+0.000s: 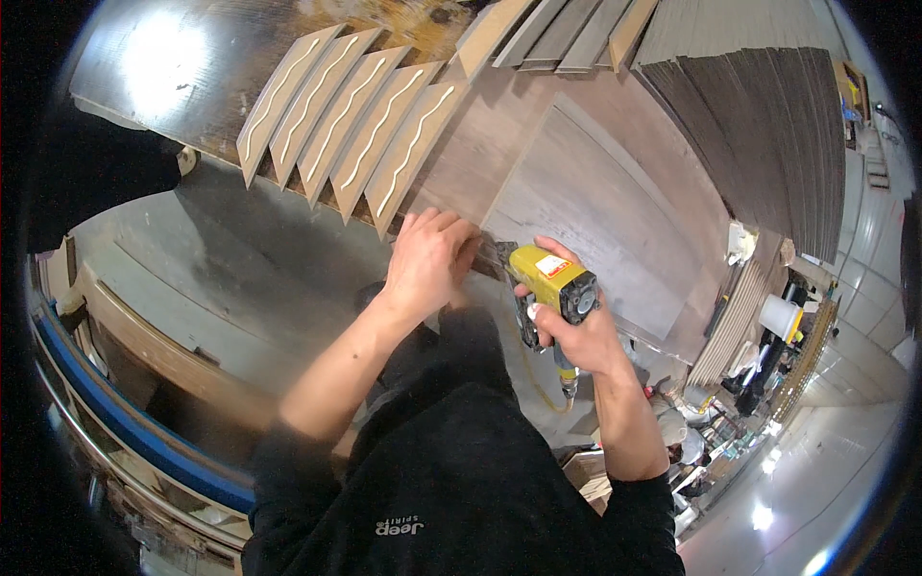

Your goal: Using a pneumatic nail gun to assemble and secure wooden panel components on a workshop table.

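Observation:
In my right hand (582, 331) is a yellow and black nail gun (544, 272), gripped by its handle, with a thin air hose (544, 396) at its lower end. Its nose points left at a dark wooden edge (490, 253) on the near side of the bench. My left hand (429, 254) is closed at that same edge, just left of the nose. Its curled fingers hide what they grip. Several slanted brown board strips (346, 125), each with a wavy white glue line, lie overlapping beyond my left hand.
A large grey wood-grain panel (586, 206) lies on the bench. Stacked dark grey boards (759, 134) stand at the far right, with more strips (567, 34) at the back. A person's dark sleeve (106, 182) shows at the left. A blue-edged rack (144, 422) stands lower left.

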Tool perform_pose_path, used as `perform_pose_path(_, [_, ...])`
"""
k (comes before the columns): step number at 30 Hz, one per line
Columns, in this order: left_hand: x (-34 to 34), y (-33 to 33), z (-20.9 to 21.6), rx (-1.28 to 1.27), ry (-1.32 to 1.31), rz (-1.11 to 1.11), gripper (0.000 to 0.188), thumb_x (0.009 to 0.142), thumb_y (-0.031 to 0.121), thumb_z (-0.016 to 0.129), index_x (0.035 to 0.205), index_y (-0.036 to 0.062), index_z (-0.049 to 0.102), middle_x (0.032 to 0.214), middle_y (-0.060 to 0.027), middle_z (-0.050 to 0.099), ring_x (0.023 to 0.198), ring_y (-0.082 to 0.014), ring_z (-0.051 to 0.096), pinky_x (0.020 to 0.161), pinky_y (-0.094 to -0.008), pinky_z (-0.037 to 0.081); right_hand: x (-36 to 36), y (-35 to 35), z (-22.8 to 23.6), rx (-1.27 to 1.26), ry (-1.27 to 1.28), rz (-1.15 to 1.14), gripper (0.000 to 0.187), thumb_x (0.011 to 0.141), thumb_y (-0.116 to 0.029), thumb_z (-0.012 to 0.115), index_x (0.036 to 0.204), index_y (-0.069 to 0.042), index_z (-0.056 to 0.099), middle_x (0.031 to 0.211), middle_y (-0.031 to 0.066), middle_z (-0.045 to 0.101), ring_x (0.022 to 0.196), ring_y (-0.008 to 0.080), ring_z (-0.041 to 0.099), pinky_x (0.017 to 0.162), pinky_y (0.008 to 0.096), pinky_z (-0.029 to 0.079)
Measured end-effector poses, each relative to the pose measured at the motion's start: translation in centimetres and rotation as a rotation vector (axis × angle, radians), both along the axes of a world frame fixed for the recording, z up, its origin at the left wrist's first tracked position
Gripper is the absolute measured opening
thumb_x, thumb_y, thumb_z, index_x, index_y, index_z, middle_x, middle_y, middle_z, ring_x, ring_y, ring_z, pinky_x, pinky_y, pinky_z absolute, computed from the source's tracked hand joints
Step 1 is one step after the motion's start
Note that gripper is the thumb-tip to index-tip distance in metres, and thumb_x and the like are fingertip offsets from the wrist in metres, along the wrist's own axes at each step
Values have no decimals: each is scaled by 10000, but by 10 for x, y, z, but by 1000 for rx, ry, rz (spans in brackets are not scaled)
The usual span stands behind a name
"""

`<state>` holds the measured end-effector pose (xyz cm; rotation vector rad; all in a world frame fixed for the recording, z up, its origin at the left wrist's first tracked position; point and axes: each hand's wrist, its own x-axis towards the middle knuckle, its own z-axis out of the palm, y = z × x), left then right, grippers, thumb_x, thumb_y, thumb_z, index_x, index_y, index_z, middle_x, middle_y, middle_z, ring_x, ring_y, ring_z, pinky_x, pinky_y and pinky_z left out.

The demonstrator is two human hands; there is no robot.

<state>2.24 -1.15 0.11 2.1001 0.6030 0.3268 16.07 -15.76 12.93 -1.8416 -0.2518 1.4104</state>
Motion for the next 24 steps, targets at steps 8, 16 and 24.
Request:
perform_pose_path(8, [-2,-1,0,-10,9,7,161,818,73,720,977,56,721,855,-90,630,878,-315,582,799,-412,430,0,-2,-5,-27,-62,64,707,847,-24,682,1499,-180,459,1118,68,680,880,128,639,721,270,544])
perform_pose_path(16, [-4,-2,3,-26,54,-3,295,814,103,737,1105,75,701,1032,-103,645,995,-326,587,892,-428,441,-6,-13,3,-23,0,-68,763,830,-54,728,1521,-187,432,1214,94,652,996,172,649,718,299,581])
perform_pose_path(24, [28,-5,-7,602,-31,-412,345,866,214,700,1207,163,682,1443,-17,534,1431,-249,404,1213,-544,266,-39,-114,-5,98,-282,-33,767,836,9,683,1537,-137,407,1131,108,680,701,86,593,587,239,508])
